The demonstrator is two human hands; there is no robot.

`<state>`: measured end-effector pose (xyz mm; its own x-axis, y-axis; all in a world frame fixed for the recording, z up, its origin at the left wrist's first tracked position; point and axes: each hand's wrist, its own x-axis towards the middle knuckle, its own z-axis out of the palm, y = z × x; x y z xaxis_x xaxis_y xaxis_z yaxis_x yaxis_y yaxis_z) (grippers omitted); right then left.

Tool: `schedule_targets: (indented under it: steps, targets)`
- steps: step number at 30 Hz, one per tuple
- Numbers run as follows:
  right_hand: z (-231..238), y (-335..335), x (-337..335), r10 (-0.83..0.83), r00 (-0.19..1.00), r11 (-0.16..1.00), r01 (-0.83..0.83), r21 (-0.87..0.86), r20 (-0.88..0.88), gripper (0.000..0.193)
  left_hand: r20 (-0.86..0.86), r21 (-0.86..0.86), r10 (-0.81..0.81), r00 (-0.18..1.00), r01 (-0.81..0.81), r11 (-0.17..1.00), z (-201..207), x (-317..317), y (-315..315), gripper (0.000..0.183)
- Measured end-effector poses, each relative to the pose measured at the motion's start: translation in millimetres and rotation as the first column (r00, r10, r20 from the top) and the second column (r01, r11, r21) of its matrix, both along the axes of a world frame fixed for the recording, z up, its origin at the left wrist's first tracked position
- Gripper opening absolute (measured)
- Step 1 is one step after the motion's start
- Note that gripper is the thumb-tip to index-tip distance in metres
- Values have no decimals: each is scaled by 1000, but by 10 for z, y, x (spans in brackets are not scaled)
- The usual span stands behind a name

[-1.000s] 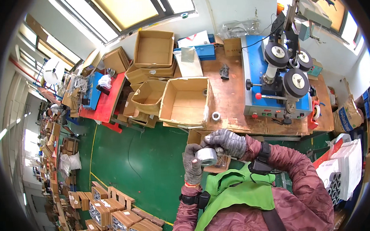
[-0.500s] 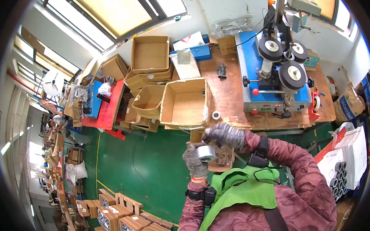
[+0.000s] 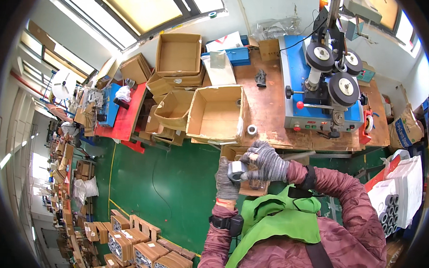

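A short, thick-walled silver ring (image 3: 236, 171) stays in front of my body, its round hole facing up. My left hand (image 3: 225, 182), in a grey knitted glove, is closed around its left side. In a matching glove, my right hand (image 3: 268, 163) reaches in from the right with bent fingers at the ring's right edge; its fingertips partly hide the ring's side. Below both hands stands an open cardboard box (image 3: 254, 188) with small pieces inside, partly covered by my arms. A similar silver ring (image 3: 252, 130) stands on the wooden bench near its front edge.
An open cardboard box (image 3: 216, 112) sits at the bench's left end, with more boxes behind it. A blue machine with black wheels (image 3: 344, 89) occupies the right. A dark glove (image 3: 261, 78) lies on the bench (image 3: 265, 104). At right, silver tubes (image 3: 390, 213) are stacked beside white foam.
My right hand has come down onto the right side of the silver ring. The ring has turned so its hole faces upward, and my left hand has shifted slightly.
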<state>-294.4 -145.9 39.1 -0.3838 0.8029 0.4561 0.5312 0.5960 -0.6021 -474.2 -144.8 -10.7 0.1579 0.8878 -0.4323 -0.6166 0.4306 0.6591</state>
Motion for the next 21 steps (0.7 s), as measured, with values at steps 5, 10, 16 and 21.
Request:
schedule_targets:
  steps: [5,10,16,21]
  targets:
    - [47,69,94,92,993,996,-91,-22,76,48,302,-95,-196,933,235,967,118,-40,-10,46]
    - [390,-30,-81,-149,974,945,90,313,169,46,237,-60,-163,958,181,982,243,30,-18,37]
    - [338,53,-69,-42,999,992,40,121,18,42,238,40,-264,935,263,964,317,3,31,30]
    - [243,98,-30,84,989,848,-136,513,123,35,44,150,-360,932,350,925,294,60,71,23]
